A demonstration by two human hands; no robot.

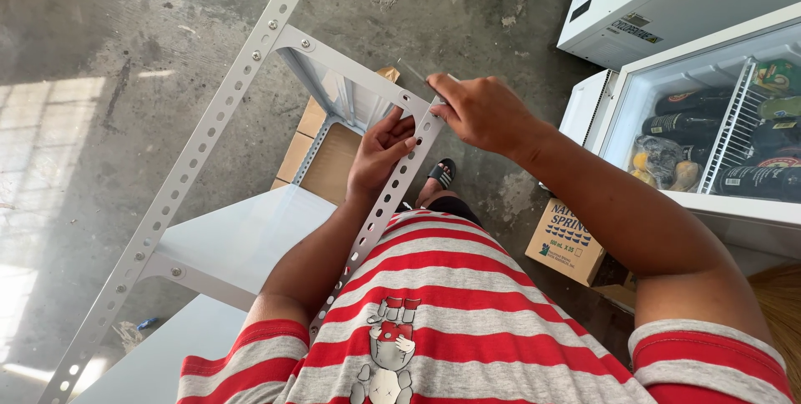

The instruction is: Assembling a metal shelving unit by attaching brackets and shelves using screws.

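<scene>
Item: our left hand point(380, 154), grip clasped on the near right perforated white metal shelf upright point(392, 195), steadying it. Our right hand point(482, 112), arm bent across, pinches a thin tool point(413, 72) at the corner bracket point(417, 108). Shelf panel point(238, 241) left; open drinks cooler point(717, 133) right; grey concrete floor point(125, 37).

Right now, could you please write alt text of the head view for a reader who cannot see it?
A person's left hand grips a white perforated metal upright of a shelving rack, while the right hand pinches a thin tool at its top corner. Beside them on the grey concrete floor stand a small cardboard box and an open white chest freezer.
</scene>
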